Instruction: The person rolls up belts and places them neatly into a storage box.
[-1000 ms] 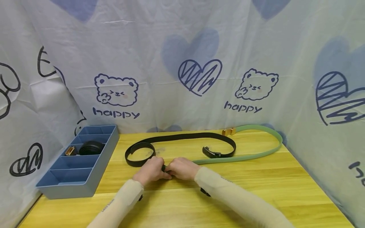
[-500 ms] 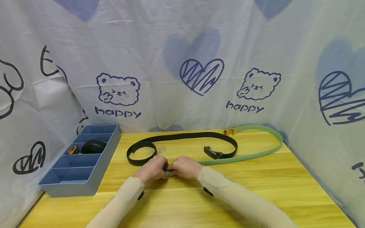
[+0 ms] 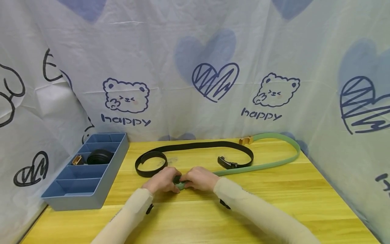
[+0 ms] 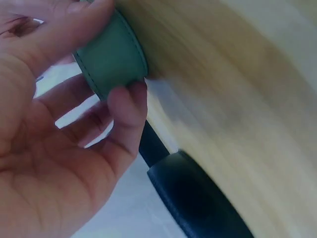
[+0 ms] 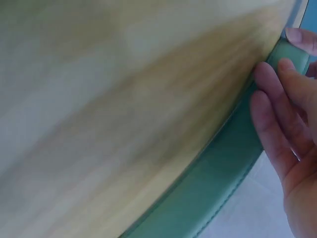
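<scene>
A green belt [image 3: 263,166] curves over the right side of the table, with its gold buckle [image 3: 246,140] at the back. Its near end is rolled into a small coil [image 3: 181,185] between both hands. My left hand [image 3: 163,180] grips the coil from the left; in the left wrist view its thumb and fingers curl round the green leather [image 4: 113,54]. My right hand [image 3: 201,179] pinches the strap at the coil's right side. In the right wrist view several fingertips press along the green strap [image 5: 213,168]. The coil's inside is mostly hidden by the fingers.
A black belt [image 3: 195,146] lies behind the hands, its left end looped and its dark buckle [image 3: 226,163] close to the green strap. At left stands a blue compartment tray [image 3: 115,176] with a rolled black belt [image 3: 100,157] and a gold buckle [image 3: 77,160] in it.
The coil has turned into clearer view between the hands. My right hand has shifted slightly right, and the far curve of the green belt has drawn in a little to the left.
</scene>
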Tool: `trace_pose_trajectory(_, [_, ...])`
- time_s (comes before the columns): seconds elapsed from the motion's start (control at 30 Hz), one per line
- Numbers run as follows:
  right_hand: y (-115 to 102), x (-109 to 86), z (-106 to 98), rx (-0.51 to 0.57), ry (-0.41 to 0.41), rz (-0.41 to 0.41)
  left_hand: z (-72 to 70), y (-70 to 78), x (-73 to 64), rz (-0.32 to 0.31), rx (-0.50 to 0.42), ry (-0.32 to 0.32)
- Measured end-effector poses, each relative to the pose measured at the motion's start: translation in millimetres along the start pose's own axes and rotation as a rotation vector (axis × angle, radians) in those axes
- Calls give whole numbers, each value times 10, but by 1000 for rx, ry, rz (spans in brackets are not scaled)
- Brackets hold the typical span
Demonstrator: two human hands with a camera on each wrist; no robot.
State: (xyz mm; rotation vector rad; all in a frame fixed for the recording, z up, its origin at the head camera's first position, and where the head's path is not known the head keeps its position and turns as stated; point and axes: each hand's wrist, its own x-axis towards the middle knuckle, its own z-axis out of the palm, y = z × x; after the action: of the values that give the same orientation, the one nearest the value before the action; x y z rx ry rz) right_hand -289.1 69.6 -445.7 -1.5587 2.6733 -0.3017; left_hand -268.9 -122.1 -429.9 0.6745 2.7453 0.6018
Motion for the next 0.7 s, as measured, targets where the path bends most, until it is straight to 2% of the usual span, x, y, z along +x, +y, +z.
trace_pose_trajectory(0.23, [-9,-1,34,-2,51,-29,28,-6,-4,40,-18,65])
trace_pose_trajectory(0.4, [5,-39,17,17,24,-6,9,-21,4,90,8,16])
trace_pose_trajectory(0.53, [-5,-60,-8,-12,16,-14,-31,-9,9,121,2,-41])
trace_pose_trajectory(0.7, [-37,-49,0,-44,27,-46,-20,-7,8,105,21,-32])
